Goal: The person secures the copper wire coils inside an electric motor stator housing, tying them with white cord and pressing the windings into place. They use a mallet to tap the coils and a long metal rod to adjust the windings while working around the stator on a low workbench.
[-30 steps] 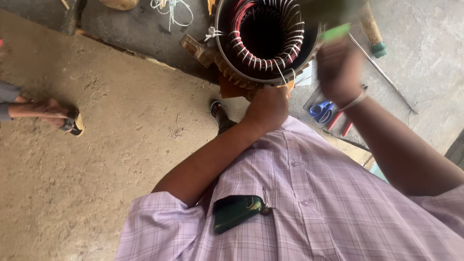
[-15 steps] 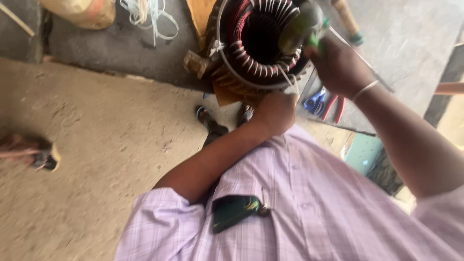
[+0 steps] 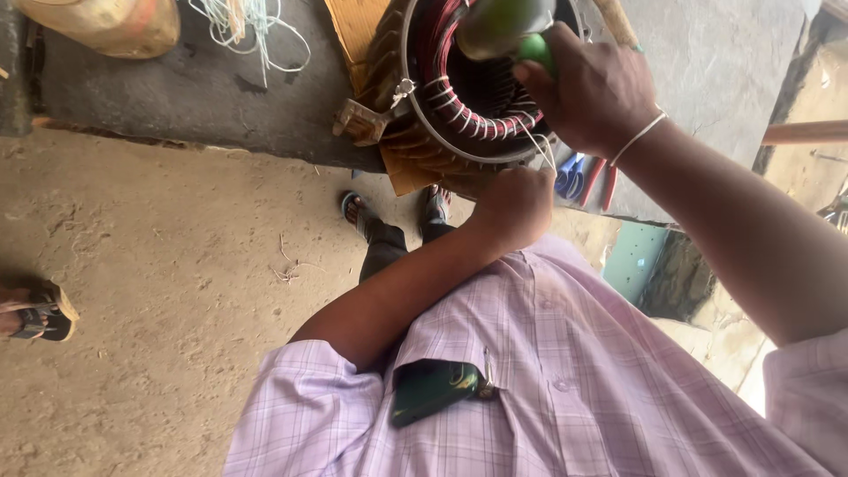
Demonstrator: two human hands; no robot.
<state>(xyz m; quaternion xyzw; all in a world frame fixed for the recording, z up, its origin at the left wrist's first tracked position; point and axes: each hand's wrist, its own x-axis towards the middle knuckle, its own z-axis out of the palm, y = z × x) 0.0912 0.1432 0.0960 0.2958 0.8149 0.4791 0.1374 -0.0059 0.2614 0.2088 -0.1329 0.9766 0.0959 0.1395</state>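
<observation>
Gripping a blurred green tool [image 3: 508, 31], the right hand [image 3: 594, 88] hides part of the round red-wound metal stator [image 3: 459, 106], while the left hand [image 3: 512, 208] is closed on thin white threads [image 3: 541, 152].

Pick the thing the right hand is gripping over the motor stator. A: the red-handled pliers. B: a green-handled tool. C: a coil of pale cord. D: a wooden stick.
B: the right hand is closed round a green-handled tool held over the stator; the red-handled pliers lie untouched on the bench.
</observation>
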